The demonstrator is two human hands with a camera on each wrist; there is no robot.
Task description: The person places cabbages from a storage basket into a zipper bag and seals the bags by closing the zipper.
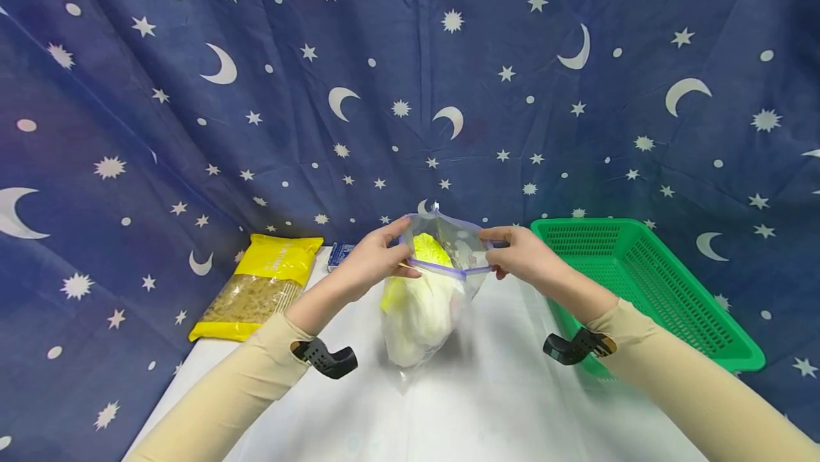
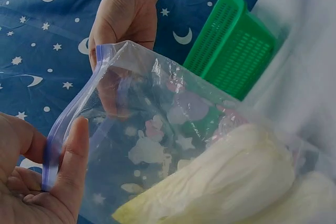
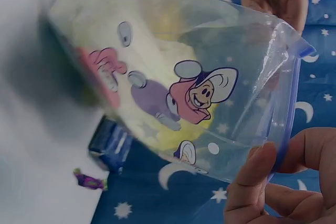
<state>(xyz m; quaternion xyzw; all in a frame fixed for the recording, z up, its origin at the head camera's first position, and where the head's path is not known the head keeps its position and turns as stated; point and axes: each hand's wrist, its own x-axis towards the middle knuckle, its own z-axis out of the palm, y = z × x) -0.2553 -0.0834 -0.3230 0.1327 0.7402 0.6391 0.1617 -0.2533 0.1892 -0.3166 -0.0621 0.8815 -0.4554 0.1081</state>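
Observation:
A clear zip-top bag (image 1: 470, 284) with a purple zip strip and printed cartoon figures is held up over the white table, its mouth spread apart. Inside it sits a pale napa cabbage (image 1: 419, 312) with yellow-green leaf tips toward the mouth. My left hand (image 1: 376, 257) pinches the zip edge on the left side, thumb and fingers on either face of the strip. On the opposite side my right hand (image 1: 520, 252) pinches the other end of the mouth. The right wrist view shows the right hand's thumb (image 3: 254, 174) pressed on the film near the strip.
A yellow bag of pasta (image 1: 256, 287) lies at the back left. Next to it is a small blue packet (image 1: 339, 255), partly hidden by the left arm. At right stands a green plastic basket (image 1: 666, 291). A small purple-wrapped item (image 3: 90, 180) shows in the right wrist view.

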